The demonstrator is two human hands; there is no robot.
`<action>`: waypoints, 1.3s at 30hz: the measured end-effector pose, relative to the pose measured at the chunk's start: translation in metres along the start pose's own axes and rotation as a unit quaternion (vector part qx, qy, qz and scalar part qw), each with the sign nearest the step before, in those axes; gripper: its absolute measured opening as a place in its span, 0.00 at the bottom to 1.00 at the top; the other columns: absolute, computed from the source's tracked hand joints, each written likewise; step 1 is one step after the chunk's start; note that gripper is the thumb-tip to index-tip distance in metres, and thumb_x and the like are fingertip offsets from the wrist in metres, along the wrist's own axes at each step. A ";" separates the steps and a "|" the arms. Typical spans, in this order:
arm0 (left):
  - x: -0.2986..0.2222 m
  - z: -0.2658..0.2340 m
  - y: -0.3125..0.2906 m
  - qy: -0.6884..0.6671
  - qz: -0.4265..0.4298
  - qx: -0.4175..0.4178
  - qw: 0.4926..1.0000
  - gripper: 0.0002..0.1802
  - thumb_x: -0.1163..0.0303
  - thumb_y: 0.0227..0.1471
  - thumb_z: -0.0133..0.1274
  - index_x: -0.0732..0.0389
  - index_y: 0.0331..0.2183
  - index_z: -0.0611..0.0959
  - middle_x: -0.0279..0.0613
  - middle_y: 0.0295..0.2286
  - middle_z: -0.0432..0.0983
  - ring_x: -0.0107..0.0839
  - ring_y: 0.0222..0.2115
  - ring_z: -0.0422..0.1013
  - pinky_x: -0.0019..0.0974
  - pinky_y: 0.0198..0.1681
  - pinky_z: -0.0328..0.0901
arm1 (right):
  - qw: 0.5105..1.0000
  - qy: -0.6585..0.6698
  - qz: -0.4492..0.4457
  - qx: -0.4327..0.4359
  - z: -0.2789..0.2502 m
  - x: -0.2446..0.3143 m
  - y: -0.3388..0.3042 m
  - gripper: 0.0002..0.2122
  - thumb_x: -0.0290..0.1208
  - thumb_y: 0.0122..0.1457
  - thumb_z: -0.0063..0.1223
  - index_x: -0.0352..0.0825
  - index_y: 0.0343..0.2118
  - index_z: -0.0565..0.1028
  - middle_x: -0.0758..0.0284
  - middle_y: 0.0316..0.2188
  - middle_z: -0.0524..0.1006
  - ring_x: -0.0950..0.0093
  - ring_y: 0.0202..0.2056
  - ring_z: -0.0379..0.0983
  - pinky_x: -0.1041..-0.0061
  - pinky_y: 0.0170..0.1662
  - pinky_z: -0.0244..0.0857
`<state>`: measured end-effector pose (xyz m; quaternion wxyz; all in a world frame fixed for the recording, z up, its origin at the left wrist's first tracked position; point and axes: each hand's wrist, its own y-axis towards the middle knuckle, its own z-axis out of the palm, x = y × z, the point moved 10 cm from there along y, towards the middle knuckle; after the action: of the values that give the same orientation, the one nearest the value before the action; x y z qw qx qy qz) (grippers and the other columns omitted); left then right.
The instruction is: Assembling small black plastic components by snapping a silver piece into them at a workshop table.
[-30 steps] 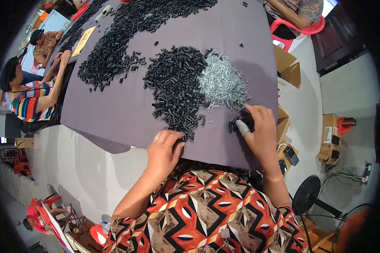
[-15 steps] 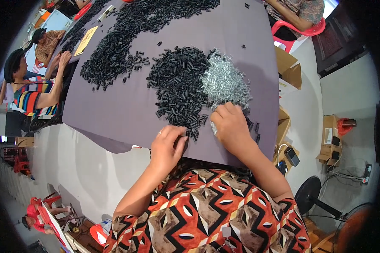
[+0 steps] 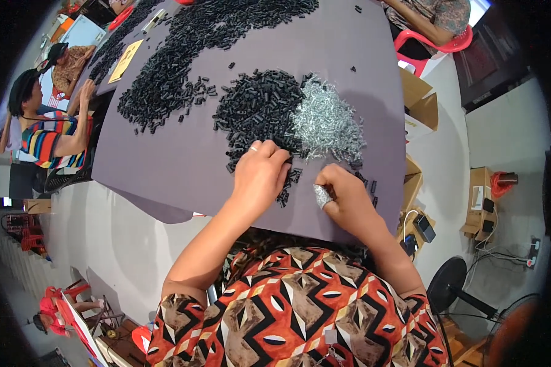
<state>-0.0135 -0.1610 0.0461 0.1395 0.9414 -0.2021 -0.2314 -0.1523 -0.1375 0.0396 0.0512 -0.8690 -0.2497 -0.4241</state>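
Note:
My left hand (image 3: 261, 172), with a ring on one finger, reaches over the near part of a pile of small black cylindrical pieces (image 3: 257, 107). Its fingers curl down among them, and what they hold, if anything, is hidden. To its right my right hand (image 3: 349, 194) is closed, just in front of a heap of small shiny silver pieces (image 3: 327, 119). A silvery covering (image 3: 322, 196) shows around one of its digits. Whatever is inside that grip cannot be made out. The black pile and the silver heap touch side by side.
A larger spread of black pieces (image 3: 159, 79) runs to the far side of the grey-covered table (image 3: 165, 168). A yellow card (image 3: 125, 61) lies at far left. Other people sit along the left and far right edges. Open cardboard boxes (image 3: 422, 104) stand right; a black fan (image 3: 448, 278) is lower right.
My left hand has moved forward and right, from the table's near edge onto the black pile. My right hand has drawn back from the silver heap toward me and curled closed.

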 end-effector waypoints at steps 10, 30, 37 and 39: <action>0.008 -0.002 -0.030 -0.340 -0.162 0.031 0.926 0.06 0.79 0.53 0.60 0.62 0.35 0.81 0.35 0.34 0.76 0.24 0.35 0.71 0.27 0.38 0.66 | 0.963 0.246 0.074 -0.080 -0.006 -0.029 -0.007 0.07 0.16 0.51 0.58 0.30 0.33 0.75 0.68 0.33 0.75 0.78 0.34 0.74 0.79 0.39 0.68; 0.002 0.025 -0.065 -0.700 -0.305 -0.005 0.646 0.09 0.72 0.57 0.59 0.61 0.41 0.83 0.28 0.30 0.78 0.17 0.30 0.71 0.21 0.33 0.65 | 0.969 0.236 0.007 -0.068 -0.010 0.011 -0.015 0.08 0.15 0.50 0.57 0.30 0.34 0.76 0.66 0.32 0.77 0.75 0.34 0.76 0.78 0.39 0.70; -0.010 0.039 -0.073 -0.740 -0.341 0.035 0.579 0.08 0.76 0.59 0.55 0.64 0.41 0.81 0.37 0.30 0.79 0.23 0.27 0.74 0.26 0.34 0.69 | 0.963 0.264 0.018 -0.060 -0.003 0.007 -0.015 0.07 0.18 0.52 0.59 0.30 0.35 0.77 0.67 0.37 0.77 0.78 0.38 0.74 0.79 0.42 0.68; -0.009 0.040 -0.076 -0.723 -0.344 0.053 0.597 0.07 0.76 0.59 0.55 0.64 0.41 0.81 0.38 0.31 0.80 0.24 0.28 0.74 0.26 0.35 0.70 | 0.962 0.267 0.023 -0.059 -0.003 0.006 -0.015 0.07 0.18 0.52 0.58 0.30 0.35 0.77 0.67 0.36 0.77 0.78 0.38 0.74 0.80 0.42 0.68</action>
<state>-0.0165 -0.0970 -0.0121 -0.1919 0.4716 0.0901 -0.8559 -0.1586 -0.1229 0.0438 0.0743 -0.7309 -0.1816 -0.6537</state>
